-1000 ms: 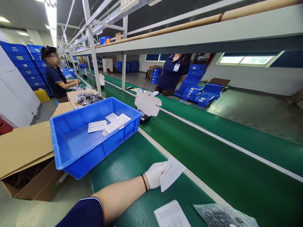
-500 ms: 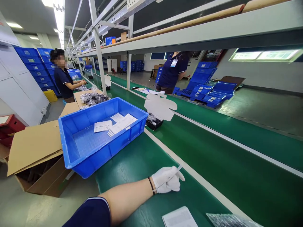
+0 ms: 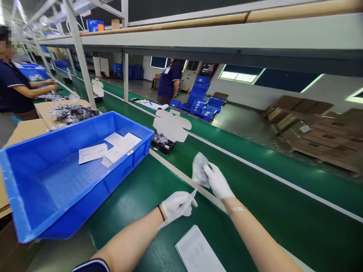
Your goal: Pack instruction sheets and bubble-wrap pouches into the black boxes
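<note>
My left hand (image 3: 176, 203), in a white glove, is closed on a thin white paper leaflet (image 3: 183, 210) seen nearly edge-on above the green worktop. Gloved in white too, my right hand (image 3: 219, 182) pinches a bubble-wrap bag (image 3: 200, 169) over the edge of the green belt; what the bag contains is unclear. Below my hands lies a stack of white leaflets (image 3: 198, 250). Ahead on the belt stands a black box (image 3: 162, 143) holding plastic-wrapped items, its white lid (image 3: 173, 127) raised.
A large blue bin (image 3: 76, 207) with several papers (image 3: 93, 153) inside stands at left. Beyond it, bagged parts (image 3: 72, 112) lie on cardboard beside a co-worker (image 3: 17, 85). Another person (image 3: 169, 81) stands across the belt. A shelf beam (image 3: 212, 39) spans overhead.
The view has swung right. My right hand has come into view holding the bubble-wrap bag, which lay at the lower right before. My left hand still holds the leaflet.
</note>
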The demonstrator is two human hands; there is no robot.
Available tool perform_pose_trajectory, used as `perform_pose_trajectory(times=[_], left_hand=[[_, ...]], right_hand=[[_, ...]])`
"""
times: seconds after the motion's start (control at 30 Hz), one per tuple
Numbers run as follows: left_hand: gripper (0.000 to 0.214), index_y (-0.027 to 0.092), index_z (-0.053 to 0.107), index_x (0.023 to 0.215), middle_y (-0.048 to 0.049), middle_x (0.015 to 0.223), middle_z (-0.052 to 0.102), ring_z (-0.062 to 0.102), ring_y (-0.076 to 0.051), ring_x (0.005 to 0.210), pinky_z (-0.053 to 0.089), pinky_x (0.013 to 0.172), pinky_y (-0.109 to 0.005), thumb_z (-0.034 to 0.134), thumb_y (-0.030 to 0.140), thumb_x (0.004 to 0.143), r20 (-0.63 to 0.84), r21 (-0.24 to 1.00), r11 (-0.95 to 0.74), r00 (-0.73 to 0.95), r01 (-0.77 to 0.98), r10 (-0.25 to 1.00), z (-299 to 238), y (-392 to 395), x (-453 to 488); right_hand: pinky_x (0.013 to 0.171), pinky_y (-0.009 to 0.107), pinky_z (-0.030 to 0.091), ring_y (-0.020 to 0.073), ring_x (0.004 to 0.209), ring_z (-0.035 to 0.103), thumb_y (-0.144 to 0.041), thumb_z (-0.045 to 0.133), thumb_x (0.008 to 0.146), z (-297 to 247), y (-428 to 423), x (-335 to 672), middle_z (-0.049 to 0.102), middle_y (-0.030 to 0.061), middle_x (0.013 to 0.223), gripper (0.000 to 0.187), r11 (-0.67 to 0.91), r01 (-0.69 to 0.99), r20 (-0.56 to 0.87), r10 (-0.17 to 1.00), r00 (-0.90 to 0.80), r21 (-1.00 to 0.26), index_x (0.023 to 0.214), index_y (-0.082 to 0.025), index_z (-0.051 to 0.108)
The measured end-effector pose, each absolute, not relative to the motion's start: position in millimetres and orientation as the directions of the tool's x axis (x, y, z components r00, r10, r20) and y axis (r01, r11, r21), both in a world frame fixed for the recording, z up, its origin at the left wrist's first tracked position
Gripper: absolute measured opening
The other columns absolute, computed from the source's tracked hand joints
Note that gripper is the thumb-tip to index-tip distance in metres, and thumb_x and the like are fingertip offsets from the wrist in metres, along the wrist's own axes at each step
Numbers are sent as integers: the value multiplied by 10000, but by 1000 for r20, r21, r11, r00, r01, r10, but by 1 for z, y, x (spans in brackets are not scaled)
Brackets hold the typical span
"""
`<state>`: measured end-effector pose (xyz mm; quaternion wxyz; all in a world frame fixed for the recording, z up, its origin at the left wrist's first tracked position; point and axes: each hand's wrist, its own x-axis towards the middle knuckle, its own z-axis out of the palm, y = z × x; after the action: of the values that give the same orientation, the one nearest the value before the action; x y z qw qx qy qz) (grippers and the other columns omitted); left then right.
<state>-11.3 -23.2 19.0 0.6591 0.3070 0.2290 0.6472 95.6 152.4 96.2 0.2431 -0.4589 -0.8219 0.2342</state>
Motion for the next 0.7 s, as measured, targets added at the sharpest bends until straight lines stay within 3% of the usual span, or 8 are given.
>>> perform_pose_trajectory(times=[0.07,0.3,0.43,0.6,0.7], left_hand=[[499,127,631,763,69,400,368,262,-72,347,159,419,-265,729,616,772,123,689,-30,76,-724,989,20,-24,-11],[468,124,641,810,93,370,328,209,-68,334,147,409,-253,727,584,810,167,603,-59,53,-796,985,22,-26,-12],[422,145,622,779,99,342,304,182,-72,314,145,398,-250,724,552,823,97,562,-34,26,-826,995,13,-19,-10],[381,155,611,765,105,349,273,171,-68,319,139,408,-253,727,515,816,81,547,-29,18,-837,997,15,-21,-9],[461,137,619,776,102,381,284,184,-60,345,146,436,-260,720,586,801,57,604,-14,26,-797,998,20,-24,-9]], right_hand=[[1090,375,443,264,1276,562,-464,398,954,111,172,41,543,183,1440,614,437,607,133,868,-478,-664,1436,-92,474],[1047,402,433,305,1249,557,-320,391,998,126,219,-92,575,196,1386,510,537,726,105,828,-551,-430,1449,-84,433],[995,366,448,284,1165,590,-293,355,1010,97,221,-123,635,187,1276,430,564,750,85,815,-574,-346,1338,-91,546],[1041,487,388,381,1246,497,-470,330,1027,76,212,-119,548,276,1336,544,569,791,78,820,-567,-224,1240,-63,622],[1007,456,422,362,1206,532,-540,370,1005,76,210,-100,555,255,1326,585,609,769,39,788,-614,-194,1289,-71,574]])
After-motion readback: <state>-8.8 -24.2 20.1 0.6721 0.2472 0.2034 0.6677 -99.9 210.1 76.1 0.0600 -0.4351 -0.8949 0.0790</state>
